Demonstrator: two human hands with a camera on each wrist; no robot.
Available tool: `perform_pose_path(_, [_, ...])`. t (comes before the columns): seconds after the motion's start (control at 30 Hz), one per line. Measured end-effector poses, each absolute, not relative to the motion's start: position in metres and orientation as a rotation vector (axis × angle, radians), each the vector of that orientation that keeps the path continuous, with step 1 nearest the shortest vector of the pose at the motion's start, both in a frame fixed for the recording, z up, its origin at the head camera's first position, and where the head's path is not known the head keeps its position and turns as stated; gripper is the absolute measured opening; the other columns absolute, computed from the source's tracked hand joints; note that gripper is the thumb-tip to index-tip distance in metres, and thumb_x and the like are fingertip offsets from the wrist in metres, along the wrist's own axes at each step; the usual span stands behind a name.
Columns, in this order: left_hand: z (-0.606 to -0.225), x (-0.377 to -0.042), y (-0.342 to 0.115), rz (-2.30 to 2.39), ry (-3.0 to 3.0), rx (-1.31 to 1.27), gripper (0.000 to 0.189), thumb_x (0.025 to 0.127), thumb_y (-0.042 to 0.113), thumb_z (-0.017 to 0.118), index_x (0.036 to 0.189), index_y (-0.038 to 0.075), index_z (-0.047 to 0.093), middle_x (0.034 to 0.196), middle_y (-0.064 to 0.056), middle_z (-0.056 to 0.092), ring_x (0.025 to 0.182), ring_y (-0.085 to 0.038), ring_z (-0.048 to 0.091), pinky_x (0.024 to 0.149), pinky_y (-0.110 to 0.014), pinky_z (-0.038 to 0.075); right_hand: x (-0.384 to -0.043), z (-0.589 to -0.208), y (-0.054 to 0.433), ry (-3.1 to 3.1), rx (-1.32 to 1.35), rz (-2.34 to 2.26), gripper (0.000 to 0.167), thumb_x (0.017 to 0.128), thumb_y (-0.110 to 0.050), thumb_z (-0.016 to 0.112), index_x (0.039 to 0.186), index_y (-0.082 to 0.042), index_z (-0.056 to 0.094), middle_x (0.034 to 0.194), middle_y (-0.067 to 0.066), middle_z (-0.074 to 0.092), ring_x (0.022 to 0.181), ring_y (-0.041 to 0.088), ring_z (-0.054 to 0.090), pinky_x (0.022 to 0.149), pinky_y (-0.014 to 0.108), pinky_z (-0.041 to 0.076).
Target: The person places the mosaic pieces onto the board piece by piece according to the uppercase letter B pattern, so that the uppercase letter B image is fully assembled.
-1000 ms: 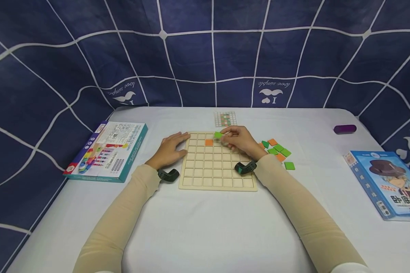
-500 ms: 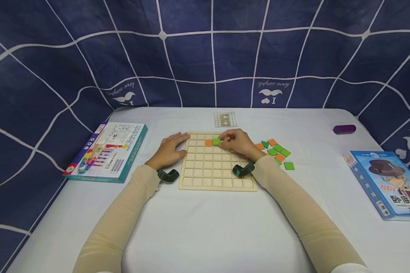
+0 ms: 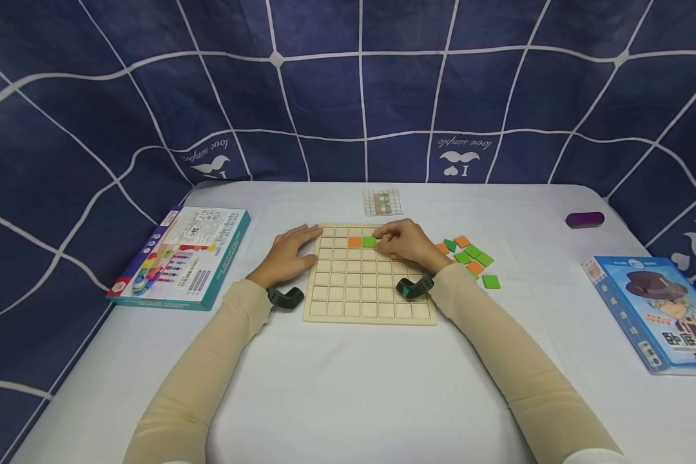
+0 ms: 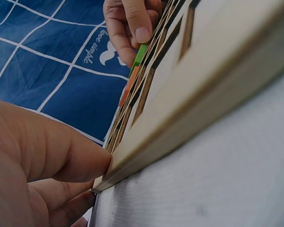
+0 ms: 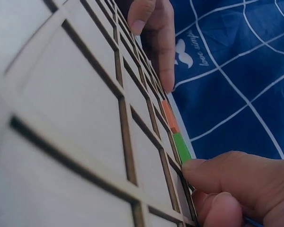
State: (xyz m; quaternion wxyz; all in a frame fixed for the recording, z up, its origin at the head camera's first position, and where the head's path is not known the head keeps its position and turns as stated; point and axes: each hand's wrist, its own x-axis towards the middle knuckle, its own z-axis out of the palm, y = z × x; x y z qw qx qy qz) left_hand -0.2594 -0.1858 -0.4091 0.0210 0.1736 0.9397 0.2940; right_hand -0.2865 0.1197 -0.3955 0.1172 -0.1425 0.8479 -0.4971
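A wooden grid board (image 3: pixel 352 283) lies on the table. An orange square tile (image 3: pixel 355 242) and a green square tile (image 3: pixel 368 242) sit side by side in cells of its second row from the back. My right hand (image 3: pixel 406 243) has thumb and fingertips at the green tile's right edge; in the right wrist view the thumb (image 5: pixel 203 170) overlaps the end of the green tile (image 5: pixel 181 147). My left hand (image 3: pixel 288 253) rests at the board's left edge with fingers extended, its thumb (image 4: pixel 80 153) touching the side near a corner.
Loose green and orange tiles (image 3: pixel 479 256) lie right of the board, near my right wrist. Behind the board is a small pattern card (image 3: pixel 383 203). A teal-edged box (image 3: pixel 182 258) stands left, a blue box (image 3: pixel 664 309) right, a purple case (image 3: pixel 584 220) at the back right.
The green tile has come down from the back row into the cell beside the orange tile and now lies level. The right hand moved slightly toward me with it; the left hand stayed still.
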Motion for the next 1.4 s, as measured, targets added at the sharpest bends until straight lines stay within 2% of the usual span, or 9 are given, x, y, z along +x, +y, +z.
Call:
perform_pose_path(0.33, [-0.408,-0.259,-0.186,0.905,2.916,0.529,0.069,0.098,0.018,0.061,0.164,0.004,0.046,0.172,-0.013,0.04,0.164,-0.035,0.026,0.132,-0.055,0.013,-0.289,-0.398,0.118,2.456,-0.455,-1.478,0.033,0.099,-0.006,0.076,0.131,0.004,0.074,0.082,0.0,0.064,0.061,0.008,0.055,0.057,0.017,0.048])
perform_pose_path(0.5, [-0.409,-0.258,-0.187,0.906,2.916,0.532,0.069,0.098,0.018,0.061,0.164,0.004,0.046,0.172,-0.013,0.04,0.163,-0.035,0.026,0.132,-0.056,0.013,-0.288,-0.395,0.121,2.384,-0.431,-1.545,0.031,0.101,-0.006,0.074,0.131,0.004,0.074,0.089,0.001,0.068,0.065,0.009,0.059,0.06,0.018,0.054])
perform_pose_path(0.7, [-0.409,-0.258,-0.187,0.917,2.917,0.53,0.068,0.098,0.017,0.062,0.163,0.004,0.046,0.172,-0.013,0.041,0.163,-0.035,0.026,0.132,-0.055,0.013,-0.289,-0.388,0.132,2.22,-0.409,-1.662,0.034,0.106,-0.005,0.068,0.138,0.007,0.068,0.092,0.007,0.069,0.069,0.012,0.06,0.062,0.021,0.056])
perform_pose_path(0.83, [-0.409,-0.258,-0.186,0.915,2.916,0.526,0.068,0.098,0.018,0.062,0.163,0.004,0.046,0.172,-0.012,0.041,0.164,-0.035,0.026,0.132,-0.055,0.013,-0.294,-0.382,0.146,2.188,-0.405,-1.672,0.036,0.107,-0.005,0.066,0.139,0.008,0.066,0.092,0.01,0.068,0.07,0.013,0.06,0.065,0.021,0.056])
perform_pose_path(1.07, [-0.407,-0.258,-0.184,0.915,2.914,0.526,0.068,0.098,0.017,0.062,0.163,0.004,0.046,0.172,-0.012,0.04,0.164,-0.034,0.025,0.132,-0.054,0.013,-0.302,-0.371,0.179,2.234,-0.374,-1.619,0.04,0.107,-0.009,0.065,0.142,0.011,0.063,0.109,0.014,0.071,0.077,0.013,0.062,0.073,0.023,0.059])
perform_pose_path(1.17, [-0.407,-0.258,-0.184,0.913,2.915,0.534,0.068,0.098,0.017,0.062,0.163,0.003,0.046,0.172,-0.012,0.04,0.164,-0.034,0.026,0.132,-0.054,0.014,-0.302,-0.367,0.195,2.274,-0.366,-1.598,0.041,0.107,-0.011,0.065,0.141,0.013,0.062,0.111,0.015,0.072,0.081,0.014,0.064,0.075,0.024,0.061])
perform_pose_path(1.3, [-0.408,-0.258,-0.184,0.912,2.915,0.537,0.069,0.098,0.017,0.062,0.163,0.004,0.046,0.172,-0.013,0.04,0.164,-0.035,0.026,0.132,-0.055,0.013,-0.302,-0.366,0.217,2.332,-0.331,-1.553,0.042,0.107,-0.014,0.066,0.14,0.011,0.063,0.109,0.01,0.073,0.08,0.014,0.065,0.074,0.025,0.061])
perform_pose_path(1.4, [-0.408,-0.258,-0.185,0.913,2.914,0.534,0.069,0.098,0.017,0.062,0.163,0.004,0.046,0.172,-0.013,0.04,0.164,-0.035,0.025,0.132,-0.055,0.013,-0.301,-0.367,0.231,2.368,-0.289,-1.516,0.042,0.107,-0.017,0.068,0.14,0.009,0.065,0.101,0.006,0.071,0.076,0.013,0.063,0.07,0.024,0.06])
